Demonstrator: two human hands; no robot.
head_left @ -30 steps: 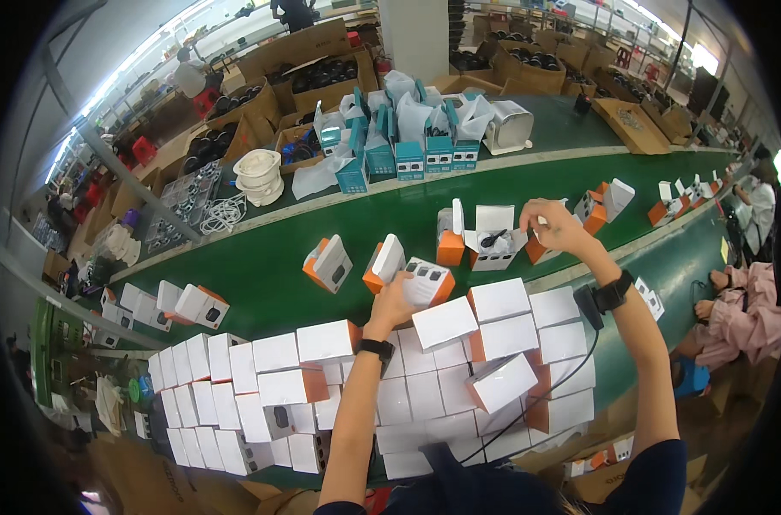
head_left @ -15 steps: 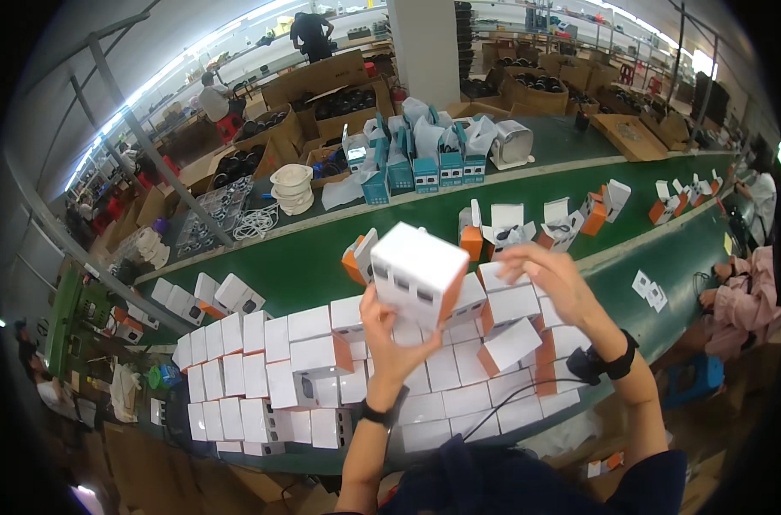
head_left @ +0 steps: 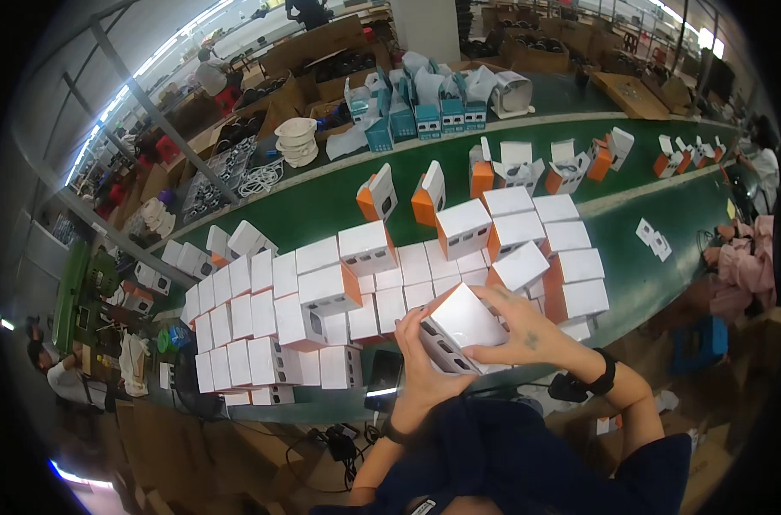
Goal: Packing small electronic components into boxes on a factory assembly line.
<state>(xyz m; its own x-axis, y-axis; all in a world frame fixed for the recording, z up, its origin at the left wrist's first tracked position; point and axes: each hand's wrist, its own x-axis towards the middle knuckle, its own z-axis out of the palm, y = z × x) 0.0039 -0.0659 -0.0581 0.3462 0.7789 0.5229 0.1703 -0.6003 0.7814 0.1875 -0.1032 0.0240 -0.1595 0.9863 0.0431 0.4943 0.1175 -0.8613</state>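
A white carton with an orange side (head_left: 471, 316) is held close to my body, tilted, with dark product pictures along its near side. My left hand (head_left: 426, 376) grips its left and lower side. My right hand (head_left: 528, 333) has its fingers on the box's right and top. Just beyond my hands, many matching cartons (head_left: 414, 264) stand packed in rows on the green work surface. One carton (head_left: 521, 266) lies askew on top of the others. Left of the held box, another carton (head_left: 330, 287) sits raised on the rows, its orange end showing.
Open-flapped orange and white cartons (head_left: 377, 193) stand on the green belt (head_left: 322, 193) beyond. Teal boxes (head_left: 427, 120) and a white cup-like stack (head_left: 297, 142) are on the far bench. White cards (head_left: 654, 239) lie at right, near a person in pink (head_left: 755, 257). Metal posts (head_left: 141, 99) rise at left.
The held carton has come down and nearer to my body, and turned. My right hand, earlier off the box with spread fingers, now grips it too. The view has tilted downward.
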